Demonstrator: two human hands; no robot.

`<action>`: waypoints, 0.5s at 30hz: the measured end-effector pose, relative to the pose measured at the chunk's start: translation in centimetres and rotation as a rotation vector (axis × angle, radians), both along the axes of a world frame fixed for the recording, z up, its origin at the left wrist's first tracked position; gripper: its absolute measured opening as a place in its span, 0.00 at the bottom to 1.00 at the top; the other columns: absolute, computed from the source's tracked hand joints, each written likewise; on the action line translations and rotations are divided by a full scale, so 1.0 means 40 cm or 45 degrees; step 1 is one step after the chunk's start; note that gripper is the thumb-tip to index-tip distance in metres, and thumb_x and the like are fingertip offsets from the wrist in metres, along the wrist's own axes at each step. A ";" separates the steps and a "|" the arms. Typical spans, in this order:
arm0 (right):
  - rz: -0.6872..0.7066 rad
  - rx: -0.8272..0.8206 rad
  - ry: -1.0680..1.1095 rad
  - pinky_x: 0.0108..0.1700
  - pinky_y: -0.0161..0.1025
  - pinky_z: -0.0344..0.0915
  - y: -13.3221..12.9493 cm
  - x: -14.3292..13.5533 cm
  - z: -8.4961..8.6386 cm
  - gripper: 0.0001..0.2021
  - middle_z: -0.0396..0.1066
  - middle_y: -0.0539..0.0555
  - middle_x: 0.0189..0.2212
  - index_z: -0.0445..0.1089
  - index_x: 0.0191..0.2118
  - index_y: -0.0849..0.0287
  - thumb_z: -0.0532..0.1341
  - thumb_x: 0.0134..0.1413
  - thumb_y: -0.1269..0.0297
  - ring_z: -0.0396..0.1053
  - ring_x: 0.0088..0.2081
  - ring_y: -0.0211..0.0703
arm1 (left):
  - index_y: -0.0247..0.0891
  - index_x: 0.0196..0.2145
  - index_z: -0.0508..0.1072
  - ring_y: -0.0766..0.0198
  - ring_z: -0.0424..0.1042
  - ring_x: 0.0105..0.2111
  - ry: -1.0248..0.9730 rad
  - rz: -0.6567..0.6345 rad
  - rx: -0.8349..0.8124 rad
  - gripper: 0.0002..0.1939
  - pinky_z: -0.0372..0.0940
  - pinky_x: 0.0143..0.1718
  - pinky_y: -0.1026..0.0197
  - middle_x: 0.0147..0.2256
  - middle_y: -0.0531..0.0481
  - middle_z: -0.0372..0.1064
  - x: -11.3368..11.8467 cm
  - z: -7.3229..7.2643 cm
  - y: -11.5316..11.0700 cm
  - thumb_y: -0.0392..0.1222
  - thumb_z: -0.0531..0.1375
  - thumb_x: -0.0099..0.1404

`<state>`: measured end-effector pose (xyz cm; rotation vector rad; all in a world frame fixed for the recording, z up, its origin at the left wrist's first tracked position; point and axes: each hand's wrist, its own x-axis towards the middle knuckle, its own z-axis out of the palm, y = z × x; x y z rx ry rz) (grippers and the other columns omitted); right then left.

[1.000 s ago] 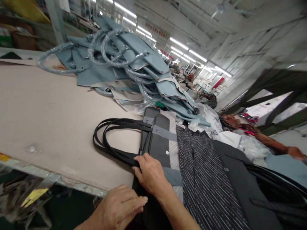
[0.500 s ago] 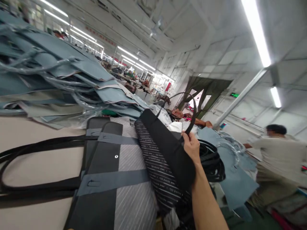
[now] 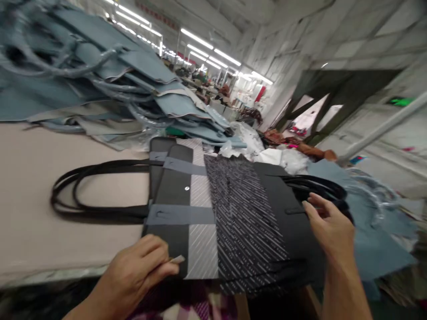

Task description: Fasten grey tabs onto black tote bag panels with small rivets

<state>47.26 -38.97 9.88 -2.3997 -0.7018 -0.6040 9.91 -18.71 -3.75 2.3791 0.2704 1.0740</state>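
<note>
At the front edge of the table, my left hand (image 3: 143, 262) is closed around a small tool with a pale flat tip (image 3: 178, 258); the rest of the tool is hidden. Beside it lies a tote bag piece (image 3: 173, 178) with black top, grey-blue tabs and long black handles (image 3: 100, 209). To its right, a black lining with white printed stripes (image 3: 247, 213) joins a plain black panel (image 3: 283, 195). My right hand (image 3: 330, 226) has its thumb and fingers curled at this panel's black handle (image 3: 295, 211), whose far part is hidden by the hand.
Blue-grey bag pieces with plastic-wrapped handles (image 3: 140, 75) are heaped at the back left. More blue-grey pieces (image 3: 376, 240) lie at the right, beside coiled black handles (image 3: 320, 184). White plastic bags (image 3: 247, 138) sit behind the lining. The beige tabletop (image 3: 83, 244) shows at left.
The raised black panel and its handle have come down flat to the right, with my right hand lowered. My left hand has come into view. The view has turned, and the co-worker is out of it.
</note>
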 end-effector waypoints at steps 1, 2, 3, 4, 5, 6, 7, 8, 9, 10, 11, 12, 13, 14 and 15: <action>0.250 0.041 0.061 0.45 0.48 0.70 0.031 -0.068 -0.016 0.21 0.78 0.59 0.40 0.76 0.50 0.56 0.62 0.55 0.50 0.75 0.38 0.52 | 0.37 0.27 0.66 0.69 0.65 0.27 0.047 -0.012 0.031 0.20 0.60 0.28 0.67 0.27 0.54 0.64 -0.005 0.013 0.003 0.49 0.54 0.76; 0.543 0.017 0.119 0.43 0.44 0.71 0.065 -0.141 -0.032 0.15 0.78 0.56 0.38 0.77 0.45 0.54 0.64 0.56 0.53 0.75 0.37 0.49 | 0.37 0.27 0.66 0.68 0.64 0.27 0.066 -0.001 0.059 0.20 0.59 0.28 0.66 0.27 0.54 0.64 -0.009 0.023 0.007 0.50 0.53 0.76; 0.847 -0.046 0.150 0.40 0.40 0.72 0.099 -0.216 -0.048 0.10 0.78 0.54 0.37 0.77 0.43 0.53 0.64 0.58 0.57 0.75 0.37 0.45 | 0.37 0.28 0.65 0.68 0.64 0.27 0.093 0.009 0.089 0.20 0.59 0.28 0.65 0.27 0.54 0.63 -0.011 0.030 0.010 0.49 0.52 0.76; 1.104 -0.096 0.174 0.39 0.37 0.72 0.131 -0.288 -0.065 0.08 0.78 0.53 0.37 0.76 0.43 0.52 0.64 0.59 0.62 0.75 0.37 0.43 | 0.37 0.28 0.65 0.67 0.64 0.27 0.108 0.030 0.116 0.20 0.58 0.27 0.65 0.27 0.54 0.63 -0.013 0.035 0.012 0.49 0.52 0.76; 1.314 -0.122 0.194 0.38 0.36 0.72 0.161 -0.354 -0.081 0.09 0.77 0.52 0.38 0.75 0.45 0.53 0.63 0.60 0.66 0.74 0.37 0.41 | 0.37 0.28 0.65 0.67 0.63 0.26 0.125 0.054 0.134 0.19 0.57 0.27 0.64 0.27 0.54 0.63 -0.015 0.037 0.013 0.48 0.52 0.76; 1.474 -0.150 0.200 0.40 0.36 0.72 0.189 -0.411 -0.099 0.10 0.77 0.53 0.39 0.74 0.48 0.54 0.62 0.61 0.69 0.74 0.39 0.41 | 0.37 0.28 0.65 0.67 0.63 0.26 0.142 0.070 0.150 0.19 0.57 0.27 0.63 0.27 0.54 0.63 -0.018 0.038 0.014 0.48 0.52 0.76; 1.578 -0.172 0.185 0.42 0.37 0.73 0.213 -0.456 -0.116 0.12 0.76 0.54 0.40 0.73 0.49 0.55 0.61 0.61 0.71 0.74 0.40 0.42 | 0.38 0.28 0.65 0.67 0.63 0.26 0.155 0.082 0.164 0.19 0.56 0.26 0.63 0.27 0.54 0.63 -0.021 0.038 0.013 0.47 0.52 0.76; 1.644 -0.195 0.158 0.43 0.38 0.73 0.233 -0.490 -0.133 0.12 0.76 0.55 0.40 0.72 0.49 0.57 0.61 0.61 0.72 0.73 0.41 0.43 | 0.37 0.28 0.65 0.67 0.63 0.26 0.164 0.089 0.174 0.19 0.56 0.26 0.63 0.27 0.54 0.63 -0.025 0.037 0.013 0.47 0.52 0.76; 1.677 -0.221 0.120 0.43 0.40 0.72 0.249 -0.513 -0.147 0.11 0.75 0.56 0.39 0.72 0.48 0.58 0.60 0.62 0.74 0.73 0.40 0.44 | 0.37 0.28 0.65 0.67 0.63 0.26 0.166 0.093 0.182 0.19 0.56 0.27 0.63 0.27 0.54 0.62 -0.029 0.036 0.013 0.46 0.52 0.76; 1.692 -0.241 0.077 0.41 0.40 0.72 0.262 -0.527 -0.159 0.09 0.75 0.56 0.36 0.73 0.45 0.59 0.59 0.62 0.75 0.72 0.38 0.44 | 0.37 0.28 0.65 0.67 0.63 0.26 0.171 0.094 0.184 0.18 0.56 0.27 0.63 0.27 0.53 0.63 -0.033 0.034 0.013 0.46 0.52 0.76; 1.700 -0.253 0.034 0.39 0.40 0.72 0.272 -0.534 -0.168 0.09 0.74 0.55 0.34 0.73 0.43 0.59 0.58 0.63 0.76 0.72 0.36 0.44 | 0.37 0.28 0.65 0.67 0.64 0.26 0.170 0.095 0.179 0.18 0.57 0.27 0.64 0.27 0.53 0.63 -0.038 0.031 0.014 0.46 0.52 0.76; 1.706 -0.256 -0.009 0.37 0.39 0.71 0.279 -0.538 -0.175 0.08 0.73 0.55 0.31 0.72 0.41 0.59 0.57 0.63 0.76 0.71 0.33 0.43 | 0.37 0.28 0.65 0.67 0.64 0.26 0.169 0.100 0.156 0.18 0.57 0.27 0.64 0.27 0.53 0.63 -0.042 0.027 0.016 0.45 0.52 0.76; 1.712 -0.254 -0.053 0.35 0.38 0.70 0.285 -0.539 -0.179 0.08 0.73 0.54 0.30 0.71 0.39 0.59 0.57 0.62 0.77 0.70 0.31 0.43 | 0.37 0.30 0.66 0.67 0.65 0.26 0.165 0.108 0.115 0.17 0.58 0.27 0.64 0.27 0.53 0.65 -0.046 0.023 0.019 0.45 0.52 0.76; 1.715 -0.245 -0.101 0.33 0.38 0.69 0.290 -0.541 -0.182 0.08 0.72 0.54 0.29 0.71 0.39 0.59 0.57 0.62 0.77 0.69 0.30 0.42 | 0.37 0.32 0.67 0.66 0.67 0.27 0.156 0.108 0.063 0.15 0.59 0.28 0.64 0.28 0.53 0.66 -0.049 0.019 0.021 0.44 0.52 0.77; 1.713 -0.232 -0.151 0.32 0.37 0.68 0.294 -0.544 -0.184 0.08 0.72 0.53 0.28 0.71 0.38 0.59 0.57 0.61 0.78 0.69 0.29 0.42 | 0.37 0.35 0.68 0.66 0.68 0.28 0.149 0.099 0.006 0.13 0.60 0.29 0.64 0.29 0.52 0.67 -0.051 0.015 0.024 0.43 0.51 0.77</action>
